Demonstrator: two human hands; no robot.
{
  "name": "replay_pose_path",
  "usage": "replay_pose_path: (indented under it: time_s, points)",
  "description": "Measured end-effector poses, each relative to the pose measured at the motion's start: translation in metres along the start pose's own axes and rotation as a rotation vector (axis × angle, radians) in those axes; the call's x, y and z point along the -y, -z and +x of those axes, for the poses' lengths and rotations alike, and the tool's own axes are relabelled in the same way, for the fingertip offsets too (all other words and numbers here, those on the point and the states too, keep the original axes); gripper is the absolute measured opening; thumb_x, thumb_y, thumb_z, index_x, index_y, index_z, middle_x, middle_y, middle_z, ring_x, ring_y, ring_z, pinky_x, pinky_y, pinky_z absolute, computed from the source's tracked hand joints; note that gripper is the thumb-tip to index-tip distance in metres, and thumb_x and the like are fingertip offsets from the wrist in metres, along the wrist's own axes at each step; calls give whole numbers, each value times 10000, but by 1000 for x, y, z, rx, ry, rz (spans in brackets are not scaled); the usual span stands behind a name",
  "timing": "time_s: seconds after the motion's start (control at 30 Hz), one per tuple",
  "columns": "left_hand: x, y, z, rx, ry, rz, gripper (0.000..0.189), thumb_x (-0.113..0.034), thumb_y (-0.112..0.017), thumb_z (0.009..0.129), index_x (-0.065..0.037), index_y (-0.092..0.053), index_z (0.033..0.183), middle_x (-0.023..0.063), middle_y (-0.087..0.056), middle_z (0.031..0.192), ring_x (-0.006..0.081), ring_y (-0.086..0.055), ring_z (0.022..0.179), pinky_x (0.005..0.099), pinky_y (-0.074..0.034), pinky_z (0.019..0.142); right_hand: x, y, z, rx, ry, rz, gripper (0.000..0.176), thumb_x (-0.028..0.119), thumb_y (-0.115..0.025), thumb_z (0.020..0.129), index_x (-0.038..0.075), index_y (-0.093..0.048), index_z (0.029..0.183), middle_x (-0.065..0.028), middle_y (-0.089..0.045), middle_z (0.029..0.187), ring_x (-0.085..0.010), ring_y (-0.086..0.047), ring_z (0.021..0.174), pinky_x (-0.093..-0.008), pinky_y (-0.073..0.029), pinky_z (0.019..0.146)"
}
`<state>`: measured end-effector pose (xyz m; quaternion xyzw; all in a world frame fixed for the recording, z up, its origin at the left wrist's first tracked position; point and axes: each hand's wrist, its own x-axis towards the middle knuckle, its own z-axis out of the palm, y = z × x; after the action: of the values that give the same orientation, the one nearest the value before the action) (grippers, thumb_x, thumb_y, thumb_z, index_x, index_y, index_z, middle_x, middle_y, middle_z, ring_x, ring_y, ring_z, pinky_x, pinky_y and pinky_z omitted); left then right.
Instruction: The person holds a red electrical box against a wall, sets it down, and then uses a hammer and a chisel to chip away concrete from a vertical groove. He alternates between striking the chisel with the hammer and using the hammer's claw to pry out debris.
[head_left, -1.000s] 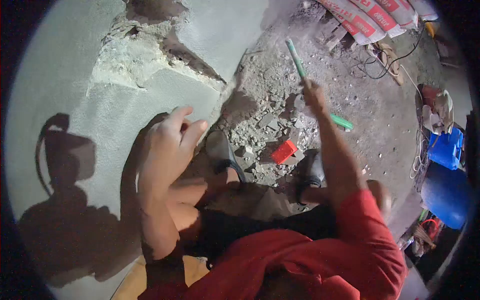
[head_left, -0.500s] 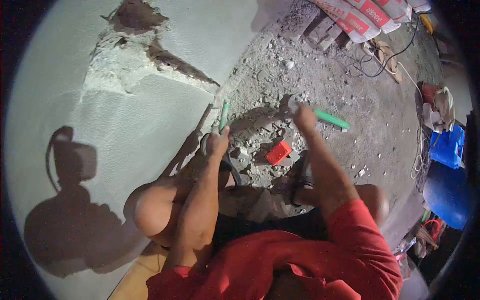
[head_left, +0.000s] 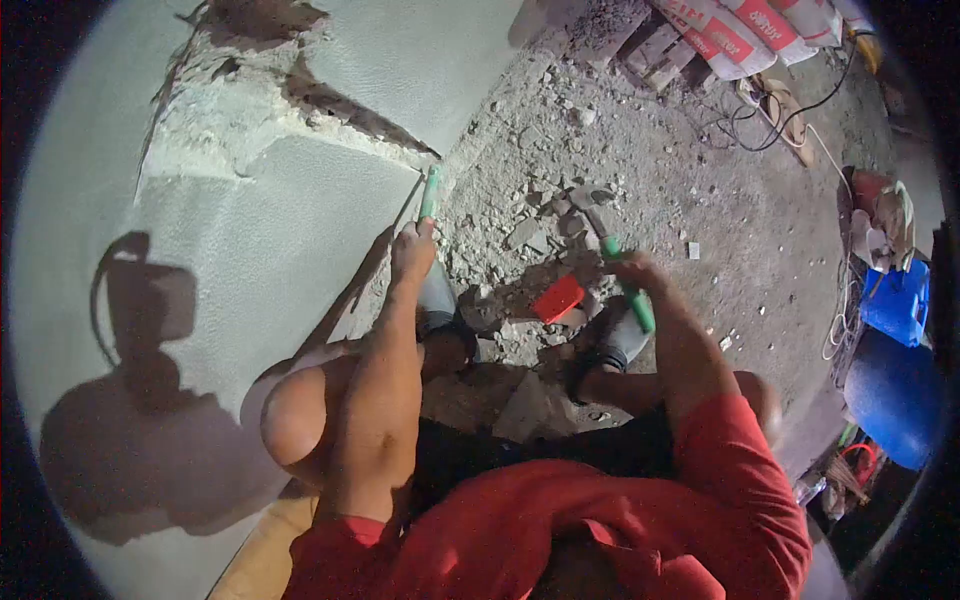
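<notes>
My left hand [head_left: 413, 248] is wrapped round a green-handled tool [head_left: 430, 195] that looks like a chisel, its upper end at the foot of the plastered wall. In my right hand [head_left: 638, 270] is a hammer [head_left: 611, 245] with a green handle, its metal head over the rubble. A red block-like object [head_left: 558, 299] lies among broken pieces between my feet. The wall [head_left: 270, 240] has a broken, rough hollow [head_left: 240, 110] with a dark gap running down to the corner by the tool.
Printed red and white bags [head_left: 735, 40] lie at the top right, near cables and a sandal [head_left: 790, 115]. Blue containers [head_left: 895, 300] stand at the right edge. Rubble [head_left: 535, 235] covers the floor beside the wall.
My left hand and its tool have moved up and slightly left. My right hand has lowered and moved right, and the hammer now points up-left. The view has shifted slightly.
</notes>
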<state>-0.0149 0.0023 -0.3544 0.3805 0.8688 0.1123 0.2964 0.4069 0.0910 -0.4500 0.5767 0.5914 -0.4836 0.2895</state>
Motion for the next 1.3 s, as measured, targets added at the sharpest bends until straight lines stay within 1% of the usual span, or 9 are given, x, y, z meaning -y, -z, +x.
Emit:
replay_pose_path:
  time_s: [0.07,0.17,0.33,0.63,0.83,0.97,1.03,1.1,1.3]
  points:
    - [8,-4,0,-28,11,-42,520,-447,-439,965,36,-632,982,331,-631,950,505,-603,933,547,-471,795,7,-7,-15,-116,701,14,390,369,-687,814,48,-688,1035,-132,-700,889,-228,-681,788,-384,-548,713]
    - [16,-8,16,-34,-24,-111,536,-455,-427,970,41,-629,983,340,-625,972,513,-599,935,554,-464,808,83,-12,-56,-130,93,614,402,342,-723,788,20,-674,1023,-117,-685,818,-206,-650,696,-367,-526,643]
    - [18,-23,13,-110,-29,-48,540,-455,-420,975,45,-624,1004,342,-625,992,512,-600,967,536,-483,828,166,1,-122,-444,438,422,478,385,-723,820,-29,-619,1035,-111,-663,748,-194,-647,703,-381,-499,652]
    - [11,-19,10,-6,-22,175,499,-464,-402,991,-28,-629,1081,295,-639,1098,488,-606,1043,533,-487,885,253,-25,-104,-710,730,357,462,468,-661,862,31,-572,983,-251,-653,820,-464,-639,811,-498,-511,686]
    - [23,-36,24,31,94,78,449,-409,-430,981,-21,-620,1106,280,-646,1071,479,-608,1031,526,-503,850,265,-19,-104,-553,496,125,458,460,-650,872,6,-589,869,-261,-643,797,-459,-636,799,-500,-509,686]
    - [97,-106,61,46,-228,17,486,-450,-412,977,-29,-596,1136,289,-650,1032,485,-612,1005,550,-499,838,252,-40,-102,-627,745,397,451,441,-666,863,-1,-583,901,-283,-624,777,-478,-627,793,-476,-502,641]
    - [70,-81,40,16,-121,58,534,-482,-378,980,-21,-580,1161,289,-645,1066,493,-599,1027,559,-477,879,247,-51,-81,-665,803,494,448,437,-675,852,8,-577,935,-280,-626,776,-479,-626,793,-485,-506,644]
    - [36,-51,19,13,-59,59,552,-490,-363,983,-17,-573,1174,289,-640,1088,499,-590,1041,565,-465,902,246,-37,-59,-547,442,122,480,476,-631,860,12,-609,983,-270,-654,818,-455,-645,841,-528,-503,729]
    - [40,-62,-8,-71,-79,101,439,-408,-412,989,-33,-631,1053,236,-680,984,409,-660,908,479,-527,766,232,-17,-74,-612,441,273,518,502,-608,875,-13,-645,919,-283,-659,840,-453,-652,841,-503,-512,753]
